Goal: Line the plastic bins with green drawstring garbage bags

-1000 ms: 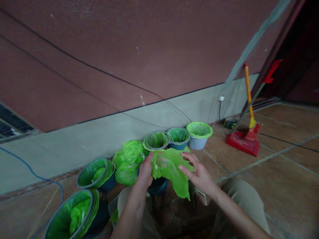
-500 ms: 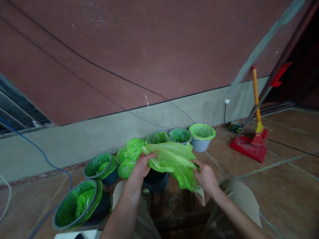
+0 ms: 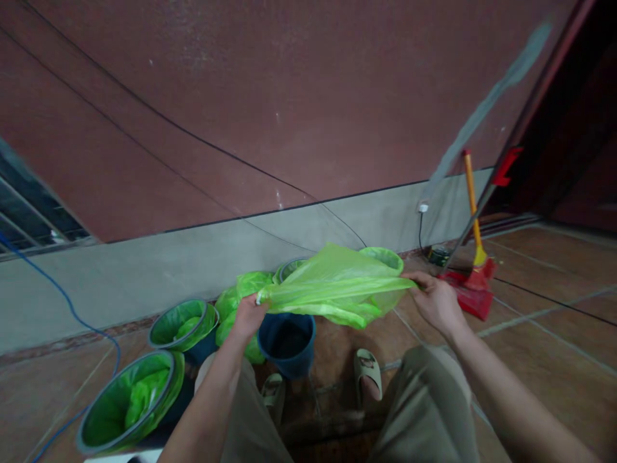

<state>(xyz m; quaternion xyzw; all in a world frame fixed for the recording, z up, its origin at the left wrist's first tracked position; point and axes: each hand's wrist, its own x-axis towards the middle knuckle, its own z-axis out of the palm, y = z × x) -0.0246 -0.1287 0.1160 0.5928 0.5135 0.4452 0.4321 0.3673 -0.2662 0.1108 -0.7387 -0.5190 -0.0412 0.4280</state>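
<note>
While squatting on the tiled floor [image 3: 530,360], holding a green plastic bag [image 3: 337,286] stretched out between both hands. Pinching one end with the left hand [image 3: 247,315], fingers closed on the gathered film; gripping the opposite end with the right hand [image 3: 436,301], likewise closed, knuckles upward. Keeping the bag in the air, roughly level, above and slightly beyond a dark blue bucket [image 3: 288,341] standing between the knees, apparently clear of its rim.

Comparing with one second ago: moving the hands from close together to well apart; drawing the bag from a crumpled bunch, hanging in front of the bucket, into a long, taut band. Half a second ago: working with the hands near each other, film only partly spread. Uncovering, as a result, the bucket mouth, now showing a bare dark interior with no green lining. Judging from this: passing from loosening the bag to pulling it out to full width.

Noting around the bucket: a grey-rimmed bucket [image 3: 180,325] lined in green, to the left, and a second lined bucket [image 3: 123,405] nearer the camera; a heap of knotted green bags [image 3: 243,289] just behind the left hand; a further lined bucket [image 3: 385,257] by the wall [image 3: 289,96], partly hidden behind the stretched film. Noting also a red broom [image 3: 470,292] with a yellow handle beyond the right hand, sandals [image 3: 369,372] on the feet beside the blue bucket, and a blue cable [image 3: 72,315] trailing at far left.
</note>
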